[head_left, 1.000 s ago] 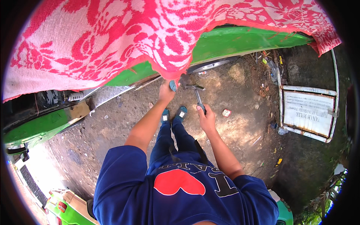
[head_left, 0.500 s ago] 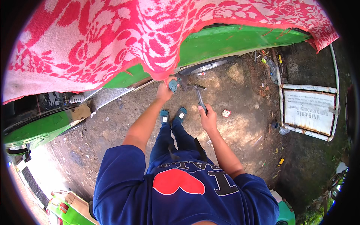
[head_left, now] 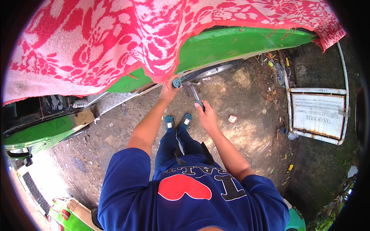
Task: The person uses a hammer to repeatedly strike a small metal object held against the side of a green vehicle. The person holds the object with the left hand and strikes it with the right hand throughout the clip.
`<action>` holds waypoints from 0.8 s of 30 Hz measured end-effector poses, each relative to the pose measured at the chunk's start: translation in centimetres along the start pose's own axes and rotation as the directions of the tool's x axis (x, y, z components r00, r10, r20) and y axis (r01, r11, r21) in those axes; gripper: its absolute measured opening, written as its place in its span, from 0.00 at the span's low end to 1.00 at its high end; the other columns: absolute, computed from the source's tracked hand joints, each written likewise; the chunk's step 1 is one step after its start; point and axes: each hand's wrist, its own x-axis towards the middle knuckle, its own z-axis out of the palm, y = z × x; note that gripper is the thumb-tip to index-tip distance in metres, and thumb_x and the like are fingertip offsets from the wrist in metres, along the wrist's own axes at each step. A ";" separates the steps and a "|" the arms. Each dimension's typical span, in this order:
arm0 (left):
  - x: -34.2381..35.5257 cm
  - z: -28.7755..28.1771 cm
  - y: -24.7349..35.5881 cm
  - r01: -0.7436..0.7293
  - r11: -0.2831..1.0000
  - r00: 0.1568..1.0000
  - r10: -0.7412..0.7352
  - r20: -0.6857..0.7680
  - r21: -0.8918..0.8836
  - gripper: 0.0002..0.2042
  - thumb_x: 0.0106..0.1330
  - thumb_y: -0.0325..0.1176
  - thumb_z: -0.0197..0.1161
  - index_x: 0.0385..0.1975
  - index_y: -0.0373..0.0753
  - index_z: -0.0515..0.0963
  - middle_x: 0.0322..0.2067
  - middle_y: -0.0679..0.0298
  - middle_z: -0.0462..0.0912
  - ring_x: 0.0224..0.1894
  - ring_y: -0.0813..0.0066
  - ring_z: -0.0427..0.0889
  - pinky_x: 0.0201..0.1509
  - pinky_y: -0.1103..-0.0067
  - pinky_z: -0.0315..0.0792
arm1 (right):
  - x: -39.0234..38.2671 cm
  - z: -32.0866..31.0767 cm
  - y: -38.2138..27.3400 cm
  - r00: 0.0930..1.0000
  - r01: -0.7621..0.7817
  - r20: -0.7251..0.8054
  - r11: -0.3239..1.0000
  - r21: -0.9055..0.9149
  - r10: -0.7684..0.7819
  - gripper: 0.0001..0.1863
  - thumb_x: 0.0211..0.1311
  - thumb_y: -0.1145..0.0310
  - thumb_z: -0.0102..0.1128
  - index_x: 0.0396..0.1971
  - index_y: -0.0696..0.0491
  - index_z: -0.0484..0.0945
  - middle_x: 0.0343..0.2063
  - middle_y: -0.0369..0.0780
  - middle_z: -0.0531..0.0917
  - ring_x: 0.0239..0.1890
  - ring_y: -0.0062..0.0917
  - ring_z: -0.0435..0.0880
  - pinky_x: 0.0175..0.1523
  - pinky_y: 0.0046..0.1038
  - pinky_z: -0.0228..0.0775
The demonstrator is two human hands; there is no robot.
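My left hand [head_left: 169, 91] is wrapped round a blue-grey tool with a rounded end [head_left: 177, 82], close to the lower edge of a green vehicle body [head_left: 223, 44]. What the tool's far part touches cannot be made out. My right hand [head_left: 208, 115] grips a hammer [head_left: 195, 93] by its dark handle. The hammer's head is up beside the tool, just right of my left hand; whether they touch is not plain. A red-and-white patterned cloth [head_left: 96, 42] drapes over the vehicle and hangs down to my left hand.
A wheel [head_left: 214, 71] shows under the green body. At right stands a white framed sign [head_left: 318, 115] near litter. A small red-and-white packet [head_left: 232, 118] lies on the dirt ground [head_left: 246, 134]. A spray can [head_left: 79, 103] and another green panel [head_left: 38, 127] are at left.
My right hand has swung the hammer up and left, bringing its head close to the tool in my left hand. The left hand stays nearly in place.
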 end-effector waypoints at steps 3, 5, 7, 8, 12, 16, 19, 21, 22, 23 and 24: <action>-0.1 -0.3 -1.2 -0.036 0.996 0.999 0.038 -0.011 0.085 0.23 0.57 0.32 0.72 0.52 0.45 0.71 0.37 0.59 0.83 0.39 0.65 0.82 0.47 0.74 0.74 | 0.3 0.4 -0.5 0.998 0.067 0.001 0.998 -0.006 -0.067 0.15 0.67 0.59 0.59 0.44 0.56 0.77 0.21 0.44 0.79 0.24 0.31 0.79 0.33 0.32 0.70; -0.1 0.0 -1.1 0.020 0.997 1.000 -0.019 -0.019 0.069 0.23 0.57 0.31 0.71 0.52 0.45 0.71 0.37 0.58 0.83 0.39 0.66 0.82 0.47 0.73 0.74 | 0.3 0.5 -0.3 0.987 0.153 -0.044 0.988 0.006 -0.153 0.15 0.67 0.59 0.58 0.43 0.56 0.77 0.22 0.45 0.79 0.24 0.33 0.80 0.33 0.32 0.70; 0.0 0.5 -0.9 0.030 0.999 0.999 -0.030 -0.018 0.025 0.22 0.57 0.30 0.70 0.52 0.46 0.71 0.38 0.57 0.83 0.40 0.65 0.83 0.46 0.73 0.74 | 0.1 0.6 -0.2 0.953 0.282 -0.124 0.959 0.029 -0.277 0.14 0.67 0.60 0.57 0.43 0.56 0.77 0.23 0.45 0.80 0.25 0.34 0.80 0.33 0.32 0.70; 0.0 0.7 -0.8 0.011 1.000 1.000 -0.011 -0.015 -0.012 0.22 0.57 0.29 0.70 0.52 0.46 0.71 0.38 0.56 0.83 0.41 0.63 0.83 0.46 0.72 0.74 | 0.4 0.6 -0.3 0.962 0.255 -0.080 0.965 -0.064 -0.259 0.14 0.68 0.60 0.57 0.43 0.56 0.77 0.24 0.46 0.80 0.25 0.36 0.80 0.33 0.33 0.70; -0.3 -0.3 -3.8 -0.060 0.997 0.997 0.063 -0.041 0.053 0.22 0.56 0.27 0.69 0.51 0.46 0.71 0.39 0.54 0.83 0.43 0.57 0.84 0.45 0.69 0.75 | 1.0 1.5 -0.5 0.988 0.155 0.063 0.964 -0.215 -0.144 0.14 0.67 0.59 0.57 0.42 0.55 0.77 0.28 0.48 0.81 0.29 0.43 0.81 0.34 0.38 0.70; -0.5 0.5 -2.3 -0.138 0.982 0.988 0.145 -0.054 0.126 0.22 0.55 0.29 0.70 0.51 0.44 0.72 0.39 0.52 0.83 0.43 0.53 0.83 0.44 0.67 0.75 | 0.5 1.0 -0.3 0.983 0.178 -0.040 0.984 -0.022 -0.179 0.15 0.67 0.57 0.57 0.41 0.54 0.77 0.30 0.50 0.81 0.32 0.48 0.81 0.35 0.42 0.70; -0.9 0.6 -1.5 -0.086 0.990 0.995 0.091 -0.038 0.111 0.22 0.56 0.32 0.71 0.51 0.43 0.72 0.37 0.52 0.83 0.42 0.52 0.83 0.45 0.67 0.75 | 1.3 1.5 -0.2 0.973 0.218 -0.039 0.959 -0.180 -0.229 0.15 0.67 0.58 0.58 0.41 0.56 0.77 0.27 0.49 0.81 0.29 0.46 0.81 0.34 0.40 0.71; -1.1 0.4 -2.0 -0.075 0.993 0.997 0.076 -0.014 0.095 0.22 0.56 0.33 0.71 0.51 0.43 0.72 0.37 0.53 0.83 0.41 0.52 0.83 0.45 0.67 0.75 | 1.7 1.8 0.4 0.996 0.094 0.026 0.973 -0.210 -0.091 0.15 0.67 0.59 0.58 0.40 0.56 0.76 0.27 0.50 0.81 0.29 0.46 0.81 0.34 0.40 0.71; -0.9 0.4 -1.8 -0.082 0.992 0.996 0.084 -0.017 0.100 0.22 0.56 0.33 0.71 0.51 0.43 0.72 0.36 0.53 0.83 0.41 0.53 0.83 0.45 0.67 0.75 | 2.2 2.0 0.2 0.998 0.037 0.056 0.973 -0.226 -0.025 0.14 0.67 0.59 0.58 0.40 0.56 0.76 0.26 0.50 0.80 0.28 0.46 0.81 0.34 0.40 0.71; -1.0 0.7 -1.5 -0.109 0.985 0.992 0.117 -0.049 0.132 0.22 0.57 0.33 0.70 0.51 0.43 0.72 0.36 0.53 0.83 0.40 0.53 0.83 0.45 0.67 0.75 | 2.4 1.9 0.2 0.997 0.083 0.019 0.982 -0.170 -0.081 0.14 0.67 0.59 0.58 0.40 0.56 0.76 0.26 0.50 0.80 0.28 0.46 0.81 0.34 0.40 0.71; -0.8 0.9 -1.3 -0.136 0.977 0.986 0.150 -0.079 0.164 0.22 0.57 0.33 0.70 0.51 0.43 0.72 0.35 0.53 0.83 0.40 0.54 0.83 0.45 0.67 0.75 | 2.4 1.5 0.3 0.991 0.130 -0.021 0.985 -0.114 -0.133 0.14 0.67 0.59 0.57 0.40 0.56 0.76 0.25 0.50 0.80 0.28 0.46 0.81 0.34 0.39 0.71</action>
